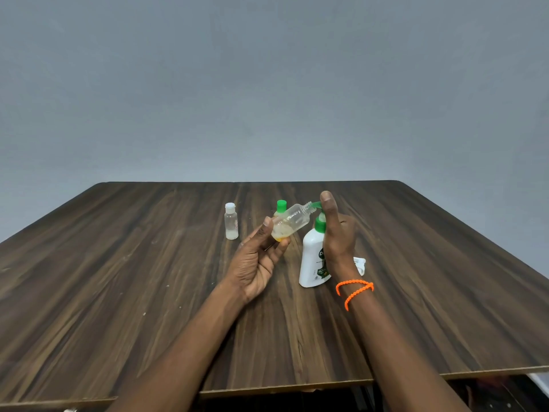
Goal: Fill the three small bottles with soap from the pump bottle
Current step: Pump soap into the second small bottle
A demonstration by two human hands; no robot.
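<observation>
My left hand [256,260] holds a small clear bottle [292,221] tilted, its open neck against the green spout of the white pump bottle [313,260]. A little yellow soap lies in the clear bottle's bottom. My right hand [337,233] rests on the pump head, thumb raised, fingers wrapping down behind the pump. A second small bottle with a white cap [231,221] stands upright to the left. A third small bottle with a green cap [281,206] stands behind the held one, mostly hidden.
All of this sits on a dark wooden table [148,278] before a grey wall. A small white item [360,264] lies just right of the pump bottle, partly hidden by my right wrist. An orange beaded band [355,288] circles that wrist.
</observation>
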